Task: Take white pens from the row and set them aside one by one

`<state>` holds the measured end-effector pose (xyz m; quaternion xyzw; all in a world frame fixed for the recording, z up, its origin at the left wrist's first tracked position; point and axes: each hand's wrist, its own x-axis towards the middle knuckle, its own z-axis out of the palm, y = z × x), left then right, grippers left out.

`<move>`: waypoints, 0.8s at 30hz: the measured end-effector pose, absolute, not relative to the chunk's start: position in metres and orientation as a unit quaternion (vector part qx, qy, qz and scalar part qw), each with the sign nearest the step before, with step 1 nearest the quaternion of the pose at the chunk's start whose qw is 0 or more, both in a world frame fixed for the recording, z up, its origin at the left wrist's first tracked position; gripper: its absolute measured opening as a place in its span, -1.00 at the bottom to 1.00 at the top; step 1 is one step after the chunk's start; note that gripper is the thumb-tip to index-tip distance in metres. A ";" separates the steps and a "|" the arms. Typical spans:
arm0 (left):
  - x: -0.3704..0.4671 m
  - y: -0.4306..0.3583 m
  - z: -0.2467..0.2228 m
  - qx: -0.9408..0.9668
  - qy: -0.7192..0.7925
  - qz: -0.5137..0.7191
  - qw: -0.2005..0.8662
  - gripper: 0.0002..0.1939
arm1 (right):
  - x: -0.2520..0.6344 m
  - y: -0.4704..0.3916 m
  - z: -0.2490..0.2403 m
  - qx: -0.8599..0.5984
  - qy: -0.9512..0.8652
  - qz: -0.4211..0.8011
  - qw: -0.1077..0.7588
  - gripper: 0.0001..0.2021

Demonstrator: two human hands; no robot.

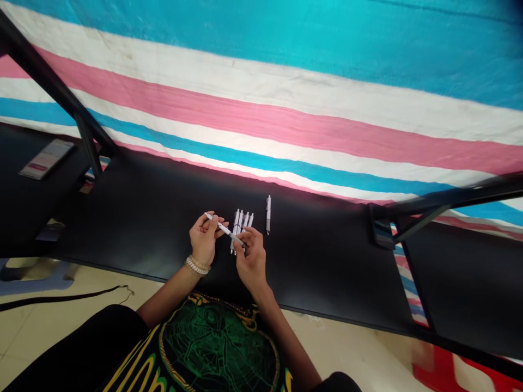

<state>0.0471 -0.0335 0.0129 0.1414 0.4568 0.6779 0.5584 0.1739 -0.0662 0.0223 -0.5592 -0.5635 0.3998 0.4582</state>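
Note:
A white pen (224,229) with a grey grip is held slantwise between my two hands, above the black table. My left hand (203,237), with beaded bracelets at the wrist, pinches its upper left end. The fingers of my right hand (251,257) close on its lower grey end. Just behind, several white pens (236,218) lie side by side in a row, partly hidden by my right hand and the held pen. One more white pen (268,213) with a grey grip lies apart, to the right of the row.
The black table (322,256) spans the view. Behind it hangs a blue, white and pink striped sheet (261,120). Black metal braces (87,136) stand at both sides. A boxed item (47,159) lies on the left table. A red stool (439,370) is at lower right.

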 end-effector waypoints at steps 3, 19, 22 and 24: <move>0.047 -0.033 0.013 0.140 0.456 0.678 0.559 -0.52 | 0.175 -0.066 0.023 -0.566 -0.551 0.408 0.458 -0.68; 0.047 -0.035 0.017 0.151 0.457 0.671 0.564 -0.53 | 0.176 -0.071 0.035 -0.589 -0.542 0.397 0.450 -0.79; 0.048 -0.035 0.017 0.157 0.459 0.665 0.568 -0.51 | 0.176 -0.073 0.035 -0.587 -0.529 0.416 0.451 -0.77; 0.048 -0.036 0.016 0.161 0.461 0.661 0.570 -0.51 | 0.176 -0.074 0.034 -0.581 -0.533 0.423 0.447 -0.76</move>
